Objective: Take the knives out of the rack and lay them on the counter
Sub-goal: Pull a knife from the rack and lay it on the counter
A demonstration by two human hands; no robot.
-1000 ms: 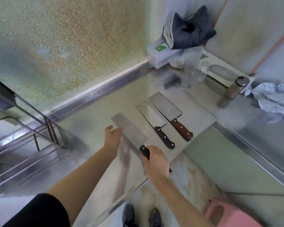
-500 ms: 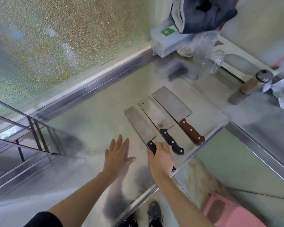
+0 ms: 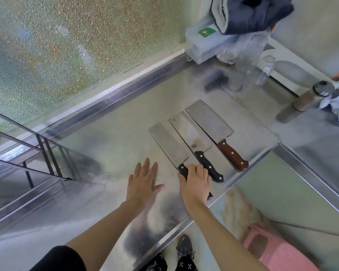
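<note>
Three cleavers lie side by side on the steel counter (image 3: 110, 145), blades pointing away from me. The left cleaver (image 3: 167, 143) has a black handle, and my right hand (image 3: 196, 184) is closed over that handle. The middle cleaver (image 3: 190, 133) also has a black handle; the right cleaver (image 3: 209, 122) has a brown wooden one. My left hand (image 3: 143, 182) rests flat on the counter, fingers spread, just left of the left cleaver's handle. The metal rack (image 3: 45, 153) stands at the far left with no knives visible in it.
A grey box with a green label (image 3: 202, 44) and dark cloth on top sits at the back right corner. Clear glasses (image 3: 264, 71) and a steel flask (image 3: 311, 96) stand to the right. A pink stool (image 3: 278, 249) is on the floor below the counter edge.
My right hand has lowered the left cleaver flat onto the counter beside the other two. My left hand came down from beside the blade to rest flat on the counter.
</note>
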